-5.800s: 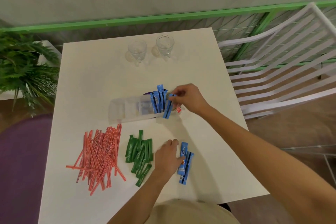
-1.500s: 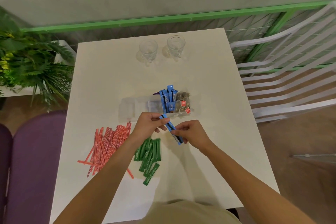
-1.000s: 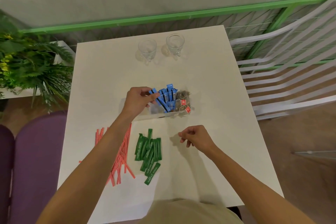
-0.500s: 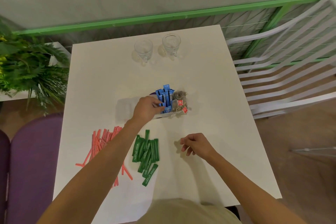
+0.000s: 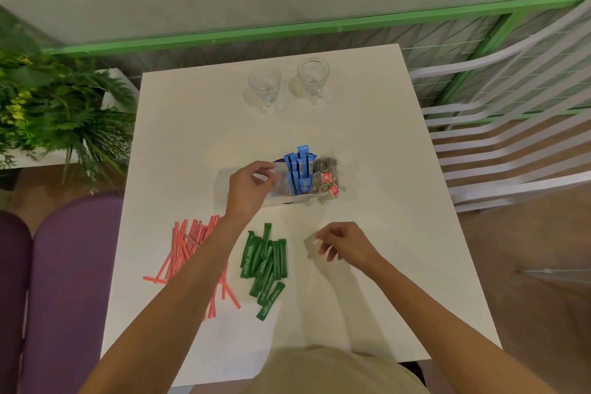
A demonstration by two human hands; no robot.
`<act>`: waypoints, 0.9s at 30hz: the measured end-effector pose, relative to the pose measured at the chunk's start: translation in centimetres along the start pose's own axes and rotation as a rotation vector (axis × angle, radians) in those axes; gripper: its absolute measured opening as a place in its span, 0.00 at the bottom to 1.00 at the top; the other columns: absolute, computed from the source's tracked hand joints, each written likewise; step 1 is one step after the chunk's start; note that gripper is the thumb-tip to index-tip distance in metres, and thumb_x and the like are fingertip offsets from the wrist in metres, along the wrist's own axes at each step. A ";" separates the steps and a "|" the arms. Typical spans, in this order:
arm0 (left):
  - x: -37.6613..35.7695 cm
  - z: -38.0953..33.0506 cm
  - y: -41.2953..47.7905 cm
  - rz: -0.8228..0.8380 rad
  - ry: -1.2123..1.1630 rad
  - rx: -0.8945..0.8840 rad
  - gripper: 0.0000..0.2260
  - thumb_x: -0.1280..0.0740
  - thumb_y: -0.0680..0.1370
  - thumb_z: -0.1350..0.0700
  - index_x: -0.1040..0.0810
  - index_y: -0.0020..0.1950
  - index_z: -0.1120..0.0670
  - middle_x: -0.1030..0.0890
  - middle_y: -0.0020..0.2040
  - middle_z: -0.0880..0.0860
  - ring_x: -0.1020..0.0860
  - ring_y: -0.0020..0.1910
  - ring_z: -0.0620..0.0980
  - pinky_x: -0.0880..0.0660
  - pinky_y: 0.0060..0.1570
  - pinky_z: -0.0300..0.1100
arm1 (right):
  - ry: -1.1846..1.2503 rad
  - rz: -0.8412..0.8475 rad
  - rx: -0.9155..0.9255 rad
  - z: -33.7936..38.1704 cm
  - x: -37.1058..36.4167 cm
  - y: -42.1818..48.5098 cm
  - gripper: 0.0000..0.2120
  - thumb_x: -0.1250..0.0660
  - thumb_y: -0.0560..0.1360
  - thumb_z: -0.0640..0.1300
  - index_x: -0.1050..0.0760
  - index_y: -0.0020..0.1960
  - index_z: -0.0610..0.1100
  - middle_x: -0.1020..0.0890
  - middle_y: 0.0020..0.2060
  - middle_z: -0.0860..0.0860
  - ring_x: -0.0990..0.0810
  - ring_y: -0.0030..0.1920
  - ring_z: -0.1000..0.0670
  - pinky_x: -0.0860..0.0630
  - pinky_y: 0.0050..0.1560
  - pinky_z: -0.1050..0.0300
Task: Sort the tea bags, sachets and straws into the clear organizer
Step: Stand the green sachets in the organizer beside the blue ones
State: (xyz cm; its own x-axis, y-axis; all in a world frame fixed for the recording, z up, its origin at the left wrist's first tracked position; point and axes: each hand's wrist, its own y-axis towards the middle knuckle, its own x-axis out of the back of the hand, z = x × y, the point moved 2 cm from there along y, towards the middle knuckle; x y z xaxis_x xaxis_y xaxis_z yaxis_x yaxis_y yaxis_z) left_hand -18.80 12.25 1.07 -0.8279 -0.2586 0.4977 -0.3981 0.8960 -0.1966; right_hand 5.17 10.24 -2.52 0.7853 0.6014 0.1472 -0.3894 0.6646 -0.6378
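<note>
The clear organizer (image 5: pixel 224 181) stands mid-table. Blue sachets (image 5: pixel 300 171) stand upright in one of its compartments, and tea bags (image 5: pixel 326 173) with red tags fill the compartment at its right end. My left hand (image 5: pixel 249 187) hovers over the organizer's middle, just left of the blue sachets, fingers loosely curled and holding nothing. My right hand (image 5: pixel 343 245) rests low over the table, empty, fingers slightly apart. Green sachets (image 5: pixel 265 265) lie in a loose pile on the table. Red straws (image 5: pixel 192 249) lie scattered to their left, partly under my left forearm.
Two empty glass mugs (image 5: pixel 289 83) stand at the far side of the white table (image 5: pixel 367 137). A white slatted chair (image 5: pixel 511 125) is at the right, a green plant (image 5: pixel 54 109) at the left, and purple seats (image 5: pixel 64 281) beside the table's left edge.
My left hand carried the last blue sachets into the organizer, let go, and is drawing back to the left. My right hand released them and stays near the table.
</note>
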 end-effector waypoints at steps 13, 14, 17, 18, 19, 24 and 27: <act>0.9 6.1 -10.5 0.051 -0.059 0.224 0.04 0.32 0.77 0.63 0.17 0.46 0.56 0.17 0.39 0.58 0.21 0.28 0.42 0.26 0.31 0.30 | -0.219 0.017 0.274 8.3 -1.4 4.1 0.11 0.35 0.78 0.38 0.25 0.60 0.42 0.17 0.35 0.44 0.21 0.29 0.51 0.20 0.39 0.56; 0.7 6.2 -11.0 0.059 -0.064 0.227 0.04 0.32 0.77 0.64 0.17 0.47 0.57 0.17 0.40 0.58 0.21 0.29 0.42 0.26 0.31 0.29 | -0.229 0.012 0.268 8.4 -1.5 4.3 0.11 0.35 0.78 0.37 0.25 0.60 0.42 0.17 0.35 0.43 0.21 0.28 0.51 0.20 0.39 0.55; 0.4 6.5 -11.6 0.060 -0.058 0.243 0.04 0.32 0.77 0.63 0.17 0.48 0.57 0.17 0.40 0.56 0.20 0.34 0.46 0.26 0.32 0.29 | -0.214 -0.036 0.226 8.5 -1.3 5.0 0.14 0.35 0.77 0.37 0.27 0.63 0.42 0.17 0.34 0.44 0.22 0.27 0.50 0.22 0.36 0.56; 0.3 6.6 -11.6 0.060 -0.044 0.245 0.04 0.32 0.77 0.63 0.17 0.49 0.57 0.17 0.41 0.55 0.20 0.35 0.47 0.25 0.33 0.29 | -0.201 -0.050 0.214 8.5 -1.2 5.1 0.14 0.35 0.77 0.37 0.28 0.63 0.42 0.17 0.34 0.44 0.22 0.27 0.49 0.23 0.36 0.57; 0.3 6.8 -11.7 0.060 -0.025 0.245 0.04 0.32 0.77 0.62 0.17 0.49 0.57 0.17 0.41 0.53 0.19 0.36 0.48 0.25 0.34 0.29 | -0.193 -0.055 0.214 8.4 -1.2 5.0 0.14 0.35 0.77 0.37 0.28 0.62 0.42 0.17 0.34 0.44 0.22 0.27 0.48 0.24 0.36 0.57; 0.3 8.0 -10.7 0.044 0.171 0.197 0.04 0.30 0.77 0.56 0.16 0.50 0.51 0.16 0.43 0.46 0.19 0.41 0.45 0.20 0.47 0.42 | -0.248 0.001 0.223 6.5 -2.3 3.6 0.05 0.34 0.77 0.39 0.21 0.49 0.39 0.16 0.34 0.43 0.21 0.28 0.49 0.21 0.36 0.58; 0.4 7.5 -9.4 0.049 0.378 0.130 0.04 0.31 0.77 0.54 0.18 0.50 0.49 0.18 0.44 0.44 0.20 0.42 0.44 0.21 0.44 0.42 | -0.310 0.051 0.130 4.2 -3.3 2.7 0.06 0.34 0.77 0.41 0.20 0.45 0.40 0.15 0.35 0.43 0.20 0.29 0.49 0.23 0.35 0.61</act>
State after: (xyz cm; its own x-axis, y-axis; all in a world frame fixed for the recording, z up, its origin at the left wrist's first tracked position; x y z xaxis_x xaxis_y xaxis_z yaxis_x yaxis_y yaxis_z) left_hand -18.33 1.04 -3.22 -0.6530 -0.0444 0.7561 -0.4290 0.8444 -0.3209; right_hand -0.51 11.92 -1.54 0.5867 0.7287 0.3532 -0.4985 0.6688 -0.5516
